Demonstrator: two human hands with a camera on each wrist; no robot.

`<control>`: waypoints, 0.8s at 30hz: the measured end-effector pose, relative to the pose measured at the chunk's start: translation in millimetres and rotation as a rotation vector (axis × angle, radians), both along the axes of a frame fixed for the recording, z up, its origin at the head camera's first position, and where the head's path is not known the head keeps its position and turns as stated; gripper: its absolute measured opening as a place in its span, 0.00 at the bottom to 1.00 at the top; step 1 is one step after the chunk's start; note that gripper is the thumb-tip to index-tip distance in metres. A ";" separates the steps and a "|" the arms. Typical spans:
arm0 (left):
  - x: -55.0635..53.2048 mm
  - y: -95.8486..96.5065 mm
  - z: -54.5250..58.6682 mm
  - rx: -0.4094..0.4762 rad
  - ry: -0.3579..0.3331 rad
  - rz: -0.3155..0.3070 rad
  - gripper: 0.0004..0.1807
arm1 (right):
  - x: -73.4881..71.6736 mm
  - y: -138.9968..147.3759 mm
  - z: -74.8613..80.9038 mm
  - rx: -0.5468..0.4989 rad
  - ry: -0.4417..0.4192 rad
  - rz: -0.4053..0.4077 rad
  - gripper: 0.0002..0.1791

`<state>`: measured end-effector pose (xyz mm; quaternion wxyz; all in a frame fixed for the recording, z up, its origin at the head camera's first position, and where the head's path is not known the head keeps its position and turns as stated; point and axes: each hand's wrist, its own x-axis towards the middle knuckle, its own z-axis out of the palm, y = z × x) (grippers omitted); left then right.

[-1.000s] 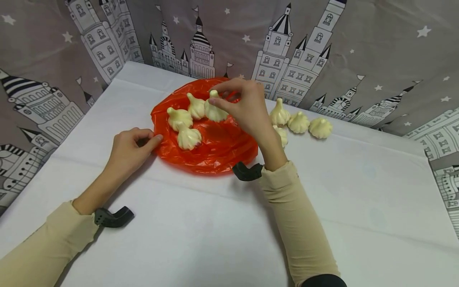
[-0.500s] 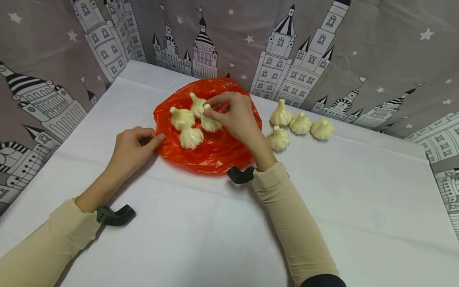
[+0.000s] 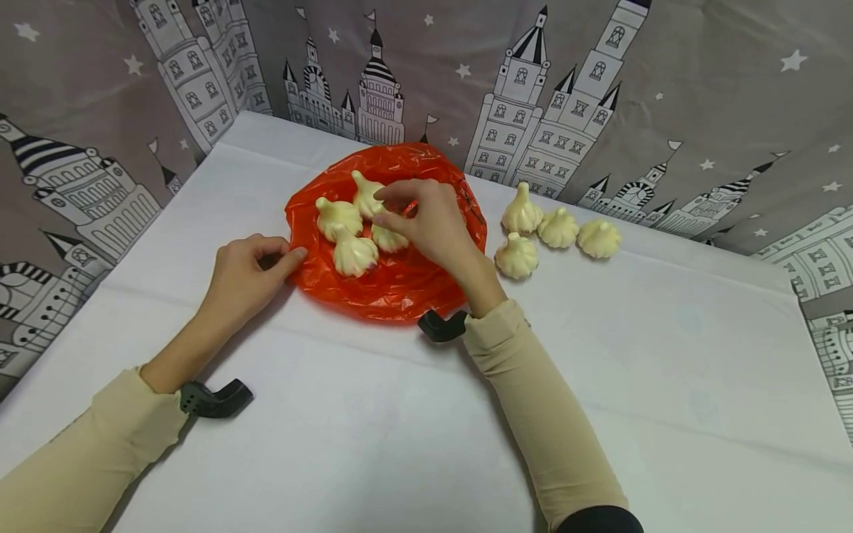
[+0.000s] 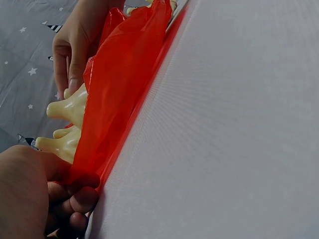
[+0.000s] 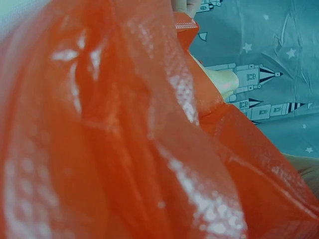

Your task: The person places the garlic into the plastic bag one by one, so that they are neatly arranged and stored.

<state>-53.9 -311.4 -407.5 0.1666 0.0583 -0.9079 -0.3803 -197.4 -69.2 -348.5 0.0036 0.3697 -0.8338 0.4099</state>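
A red plastic bag point(image 3: 406, 285) lies spread with its mouth up on the white table. My left hand point(image 3: 249, 274) pinches its left rim between thumb and fingers, also seen in the left wrist view. Several pale garlic bulbs point(image 3: 355, 255) sit inside, stems up, grouped on the bag's left side. My right hand point(image 3: 429, 222) reaches into the bag from the right, its thumb and index finger at the stem of one garlic bulb point(image 3: 389, 239), pinching it. That bulb is partly hidden behind the thumb. In the right wrist view the bag covers most of the picture.
To the right of the bag several more garlic bulbs point(image 3: 558, 228) stand on the white table point(image 3: 666, 355). A grey curtain point(image 3: 700, 81) printed with castles and stars hangs behind the table.
My right hand has lowered the garlic bulb into the bag, moving left and toward me, beside the other bulbs. My left hand keeps its hold on the rim.
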 end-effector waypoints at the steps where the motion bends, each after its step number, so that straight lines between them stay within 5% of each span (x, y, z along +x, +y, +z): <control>1: -0.2 0.2 0.2 0.000 -0.001 -0.001 0.13 | -0.2 0.2 0.1 -0.007 0.002 0.001 0.16; 24: 1.2 0.8 2.2 -0.015 -0.007 0.001 0.14 | 5.2 11.4 5.1 -0.066 0.063 -0.050 0.13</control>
